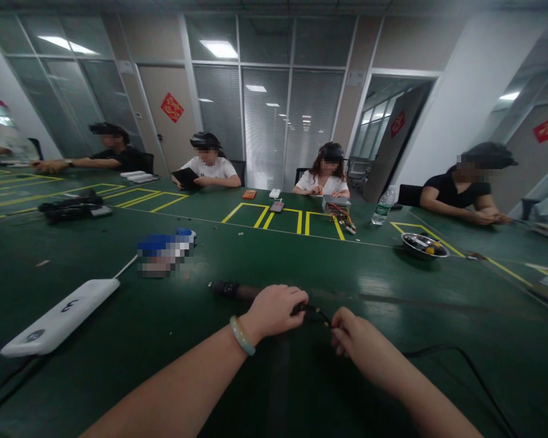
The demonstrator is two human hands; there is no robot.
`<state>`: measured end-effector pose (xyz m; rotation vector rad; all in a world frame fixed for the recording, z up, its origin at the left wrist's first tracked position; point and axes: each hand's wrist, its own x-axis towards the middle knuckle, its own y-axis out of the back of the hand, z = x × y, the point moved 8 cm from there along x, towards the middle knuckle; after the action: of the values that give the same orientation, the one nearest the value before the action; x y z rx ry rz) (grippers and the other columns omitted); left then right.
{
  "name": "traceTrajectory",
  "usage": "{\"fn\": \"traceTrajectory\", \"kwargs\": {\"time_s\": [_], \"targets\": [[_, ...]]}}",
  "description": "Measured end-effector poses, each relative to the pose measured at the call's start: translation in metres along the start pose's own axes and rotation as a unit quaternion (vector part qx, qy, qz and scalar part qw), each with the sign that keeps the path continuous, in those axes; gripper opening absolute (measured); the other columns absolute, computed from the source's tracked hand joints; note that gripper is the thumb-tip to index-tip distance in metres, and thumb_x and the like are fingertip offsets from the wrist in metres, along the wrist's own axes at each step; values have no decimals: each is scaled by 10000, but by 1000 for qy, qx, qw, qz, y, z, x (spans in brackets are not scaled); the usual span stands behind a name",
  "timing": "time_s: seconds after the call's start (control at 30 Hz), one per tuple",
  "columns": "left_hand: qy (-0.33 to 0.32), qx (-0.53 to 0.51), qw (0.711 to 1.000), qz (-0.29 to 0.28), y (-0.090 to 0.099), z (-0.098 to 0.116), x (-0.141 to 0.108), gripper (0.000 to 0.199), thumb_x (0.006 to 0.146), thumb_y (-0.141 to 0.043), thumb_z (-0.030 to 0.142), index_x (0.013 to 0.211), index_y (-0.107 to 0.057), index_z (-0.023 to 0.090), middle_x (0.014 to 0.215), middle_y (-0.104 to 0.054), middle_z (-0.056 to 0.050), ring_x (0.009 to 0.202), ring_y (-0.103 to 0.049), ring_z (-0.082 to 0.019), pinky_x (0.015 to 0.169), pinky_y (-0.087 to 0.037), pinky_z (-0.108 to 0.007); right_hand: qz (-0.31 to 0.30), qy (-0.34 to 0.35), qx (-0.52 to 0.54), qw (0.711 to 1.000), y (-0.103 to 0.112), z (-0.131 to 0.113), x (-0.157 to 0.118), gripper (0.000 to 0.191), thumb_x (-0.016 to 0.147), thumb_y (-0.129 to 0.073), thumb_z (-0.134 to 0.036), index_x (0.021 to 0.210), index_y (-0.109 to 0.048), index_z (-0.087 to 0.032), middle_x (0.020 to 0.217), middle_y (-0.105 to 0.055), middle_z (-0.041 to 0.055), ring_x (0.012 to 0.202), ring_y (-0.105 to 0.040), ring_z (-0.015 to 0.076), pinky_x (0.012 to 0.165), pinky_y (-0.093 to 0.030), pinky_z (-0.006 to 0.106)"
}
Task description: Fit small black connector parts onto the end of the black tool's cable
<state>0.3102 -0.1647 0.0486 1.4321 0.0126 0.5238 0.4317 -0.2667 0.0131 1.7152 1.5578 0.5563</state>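
A dark cylindrical tool, which looks like an electric screwdriver [235, 291], lies on the green table with its narrow tip pointing left. My left hand [276, 310], with a pale bangle at the wrist, is closed around its rear end. From that end a short black cable [317, 312] runs across to my right hand [351, 336]. The fingers of my right hand pinch this cable. Small light spots show along the cable, too small to make out. More black cable [456, 350] trails on the table beyond my right forearm.
At left lie a white oblong box [64, 316] with a cord and a blurred blue-and-white item [164, 248]. A metal bowl [424, 250] of small parts, a water bottle [382, 208] and a grey box with wires [337, 205] stand farther off. Several people sit around the table.
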Motion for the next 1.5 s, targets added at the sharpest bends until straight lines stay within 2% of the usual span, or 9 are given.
{"fn": "traceTrajectory", "kwargs": {"time_s": [0.2,0.3,0.47,0.6,0.73,0.9,1.1,1.27,1.5], "targets": [[-17,9,1000,3,-1,3,-2,154,869,-548,354,980,-584,253,952,-631,2,843,-588,-171,730,-423,-289,-64,7,207,976,-31,10,17,140,909,-454,-231,1034,-465,-169,840,-663,38,706,-630,154,619,-489,260],[-18,13,1000,3,0,2,-3,155,862,-561,351,978,-588,252,960,-638,3,850,-592,-172,729,-424,-291,-51,23,260,964,-29,22,30,186,883,-489,-245,1043,-469,-151,861,-667,54,713,-623,151,645,-494,270],[-33,4,999,0,0,3,-6,161,861,-563,366,972,-596,255,948,-648,8,840,-596,-168,725,-430,-285,46,56,172,982,3,37,42,135,882,-492,-223,994,-548,-172,915,-668,35,792,-620,151,696,-486,269],[-56,-2,998,-1,0,4,-7,156,850,-577,360,967,-603,260,954,-654,18,857,-603,-170,735,-432,-288,80,72,64,992,20,31,38,149,877,-515,-205,950,-643,-218,925,-665,-3,809,-609,146,722,-461,260],[-73,-9,997,2,-1,5,-7,147,842,-591,331,971,-607,263,978,-656,28,870,-606,-160,731,-428,-281,85,130,-23,988,21,9,28,157,838,-572,-150,855,-691,-251,935,-659,-29,897,-592,154,808,-419,255],[-70,-4,998,2,-2,5,-7,137,853,-576,335,962,-608,258,964,-651,22,866,-606,-161,726,-428,-280,184,74,-69,978,13,-8,14,173,860,-548,-119,867,-676,-235,915,-642,-13,853,-587,160,754,-402,262],[-60,-5,998,3,-2,5,-6,141,857,-578,348,959,-606,254,941,-646,20,859,-602,-164,720,-427,-281,161,98,-33,981,-9,-17,16,164,851,-563,-108,847,-671,-231,901,-641,-16,840,-591,157,743,-407,249],[-59,-5,998,1,-1,5,-6,194,871,-580,421,976,-612,262,951,-648,24,862,-602,-164,715,-430,-282,147,53,57,986,-1,6,27,110,831,-619,-178,842,-702,-249,897,-669,-25,848,-611,160,748,-435,242],[-68,-10,997,15,-5,5,-6,249,888,-556,471,1011,-649,275,1011,-660,11,928,-611,-166,786,-444,-281,158,55,40,985,11,18,35,96,821,-629,-210,839,-718,-243,897,-680,-10,853,-621,176,773,-445,266]]}}
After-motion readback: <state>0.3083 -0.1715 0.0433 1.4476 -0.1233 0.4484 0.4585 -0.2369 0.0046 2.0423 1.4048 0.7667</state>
